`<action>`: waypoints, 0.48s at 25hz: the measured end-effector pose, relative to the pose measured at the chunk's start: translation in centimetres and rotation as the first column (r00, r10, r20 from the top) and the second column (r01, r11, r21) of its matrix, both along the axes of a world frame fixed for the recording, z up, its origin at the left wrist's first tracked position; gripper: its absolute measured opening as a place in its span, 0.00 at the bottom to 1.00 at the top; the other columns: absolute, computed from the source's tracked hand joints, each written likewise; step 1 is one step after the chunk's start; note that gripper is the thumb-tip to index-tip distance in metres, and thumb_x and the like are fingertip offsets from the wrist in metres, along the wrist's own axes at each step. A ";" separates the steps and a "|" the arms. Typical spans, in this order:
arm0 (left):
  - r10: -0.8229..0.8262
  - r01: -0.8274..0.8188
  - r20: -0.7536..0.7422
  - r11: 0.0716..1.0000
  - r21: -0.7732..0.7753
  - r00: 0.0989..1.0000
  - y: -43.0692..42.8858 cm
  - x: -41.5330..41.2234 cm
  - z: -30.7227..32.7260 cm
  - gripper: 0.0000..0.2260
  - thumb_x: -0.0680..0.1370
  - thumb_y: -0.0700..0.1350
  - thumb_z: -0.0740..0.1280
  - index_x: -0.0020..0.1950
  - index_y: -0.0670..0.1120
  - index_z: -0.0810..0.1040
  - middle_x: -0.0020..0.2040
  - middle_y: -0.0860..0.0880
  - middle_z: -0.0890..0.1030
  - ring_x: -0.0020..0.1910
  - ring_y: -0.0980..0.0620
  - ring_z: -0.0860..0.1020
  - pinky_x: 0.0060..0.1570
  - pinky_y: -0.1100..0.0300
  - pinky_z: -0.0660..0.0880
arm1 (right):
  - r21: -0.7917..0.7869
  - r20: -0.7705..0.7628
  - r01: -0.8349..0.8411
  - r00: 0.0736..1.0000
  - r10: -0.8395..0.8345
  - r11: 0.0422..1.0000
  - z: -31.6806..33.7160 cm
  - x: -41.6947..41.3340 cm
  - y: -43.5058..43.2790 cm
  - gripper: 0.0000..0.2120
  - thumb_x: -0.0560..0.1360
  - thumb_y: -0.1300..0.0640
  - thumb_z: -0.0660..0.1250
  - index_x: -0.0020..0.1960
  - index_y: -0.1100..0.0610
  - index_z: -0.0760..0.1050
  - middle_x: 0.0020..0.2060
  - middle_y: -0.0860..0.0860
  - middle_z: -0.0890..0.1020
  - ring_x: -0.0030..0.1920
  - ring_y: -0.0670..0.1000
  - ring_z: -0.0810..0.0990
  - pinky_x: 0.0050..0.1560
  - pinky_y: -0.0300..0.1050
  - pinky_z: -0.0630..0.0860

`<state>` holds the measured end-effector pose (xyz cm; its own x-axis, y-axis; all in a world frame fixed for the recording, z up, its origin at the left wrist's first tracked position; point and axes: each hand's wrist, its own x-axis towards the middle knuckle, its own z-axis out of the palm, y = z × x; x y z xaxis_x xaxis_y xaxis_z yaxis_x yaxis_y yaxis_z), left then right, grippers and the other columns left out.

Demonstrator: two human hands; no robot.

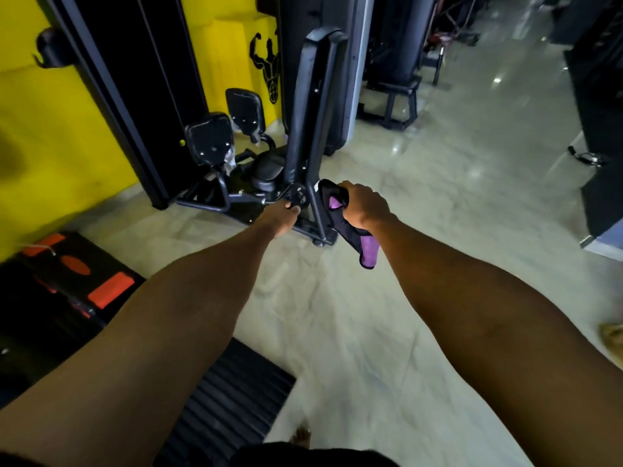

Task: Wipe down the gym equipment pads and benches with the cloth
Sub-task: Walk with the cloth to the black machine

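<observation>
The right hand (364, 205) reaches forward, its grip curled tight round a black-and-purple cloth (367, 252). The cloth's upper end lies against the lower right edge of a tall, black, upright padded backrest (305, 106), and its lower end hangs loose above the pale glossy tiled floor (438, 197). The left hand (279, 219) reaches to a round black knob (298, 198) at the foot of that backrest. Its fingertips touch the knob, but whether the grip closes round it cannot be told. Left of the backrest are a black padded seat (268, 170) and two small square black pads (209, 138), near a yellow wall (50, 129).
</observation>
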<state>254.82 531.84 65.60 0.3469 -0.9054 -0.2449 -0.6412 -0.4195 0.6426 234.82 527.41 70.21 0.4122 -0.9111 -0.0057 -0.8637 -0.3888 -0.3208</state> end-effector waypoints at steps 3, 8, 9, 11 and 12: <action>-0.062 0.062 -0.006 0.998 0.006 0.998 -6.4 -1.0 0.4 0.20 0.85 0.49 0.59 0.72 0.39 0.72 0.72 0.38 0.74 0.71 0.39 0.72 0.66 0.54 0.68 | 0.014 -0.015 0.030 0.999 -0.030 0.999 -0.2 -1.3 -5.8 0.18 0.81 0.53 0.64 0.70 0.52 0.71 0.59 0.58 0.80 0.58 0.64 0.79 0.50 0.51 0.72; -0.078 0.077 0.034 0.997 0.029 0.996 -20.7 -3.2 -1.6 0.20 0.85 0.52 0.59 0.71 0.41 0.73 0.70 0.38 0.75 0.69 0.37 0.72 0.63 0.51 0.69 | 0.016 -0.029 0.062 0.998 -0.061 0.998 -1.9 -4.1 -19.5 0.18 0.80 0.54 0.65 0.69 0.51 0.71 0.59 0.57 0.79 0.59 0.63 0.79 0.50 0.50 0.71; -0.077 0.077 0.025 0.997 0.033 0.997 -23.3 -3.8 -2.2 0.21 0.85 0.53 0.59 0.71 0.41 0.73 0.71 0.38 0.74 0.70 0.37 0.72 0.64 0.52 0.69 | 0.019 -0.030 0.056 0.998 -0.055 0.998 -2.3 -4.8 -22.0 0.19 0.80 0.54 0.64 0.70 0.50 0.71 0.59 0.57 0.79 0.59 0.63 0.79 0.51 0.50 0.71; -0.088 0.087 0.032 0.995 0.044 0.996 -28.7 -5.5 -2.9 0.22 0.85 0.53 0.59 0.73 0.41 0.72 0.73 0.39 0.73 0.71 0.38 0.71 0.66 0.52 0.68 | 0.022 -0.053 0.054 0.997 -0.053 0.998 -2.9 -6.3 -27.1 0.19 0.80 0.53 0.64 0.70 0.50 0.70 0.60 0.56 0.79 0.60 0.62 0.79 0.52 0.50 0.71; -0.088 0.086 0.039 0.995 0.053 0.995 -31.2 -6.5 -2.9 0.23 0.85 0.54 0.59 0.74 0.41 0.71 0.74 0.40 0.72 0.72 0.39 0.70 0.68 0.52 0.68 | 0.033 -0.068 0.041 0.997 -0.039 0.999 -3.0 -7.2 -29.8 0.19 0.80 0.54 0.64 0.70 0.50 0.70 0.60 0.56 0.79 0.60 0.62 0.79 0.52 0.49 0.71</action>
<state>248.34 500.61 62.74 0.2783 -0.9193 -0.2782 -0.7024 -0.3924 0.5939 227.66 497.59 67.20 0.3733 -0.9255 -0.0642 -0.8983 -0.3434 -0.2740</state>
